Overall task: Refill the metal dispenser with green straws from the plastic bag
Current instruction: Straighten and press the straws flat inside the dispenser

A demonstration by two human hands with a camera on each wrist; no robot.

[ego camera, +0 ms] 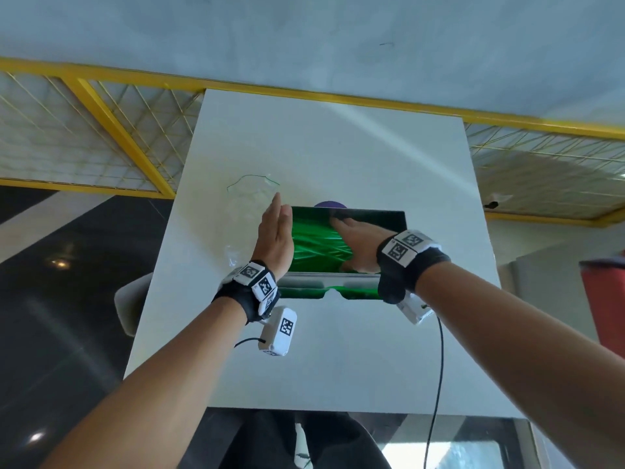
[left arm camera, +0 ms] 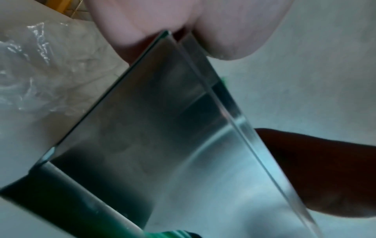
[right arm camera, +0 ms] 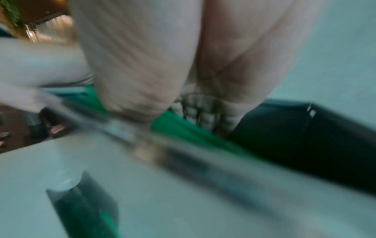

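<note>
Head view: the metal dispenser point(ego camera: 333, 280) stands on the white table point(ego camera: 338, 350), full of green straws point(ego camera: 314, 245) — the left hand point(ego camera: 275, 235), fingers straight, presses its left side. The right hand point(ego camera: 358, 240) lies flat on the straws. The empty plastic bag point(ego camera: 248, 204) lies just left.

Left wrist view: the palm point(left arm camera: 142, 24) meets the steel wall point(left arm camera: 152, 120).

Right wrist view: blurred — fingers point(right arm camera: 142, 64) over green.

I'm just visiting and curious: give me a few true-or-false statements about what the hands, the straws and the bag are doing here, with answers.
1. The green straws lie inside the metal dispenser. True.
2. The left hand is a clenched fist. False: its fingers are straight, flat against the dispenser's left side.
3. The plastic bag lies left of the dispenser. True.
4. The right hand rests on the table. False: it reaches into the dispenser, over the straws.
</note>
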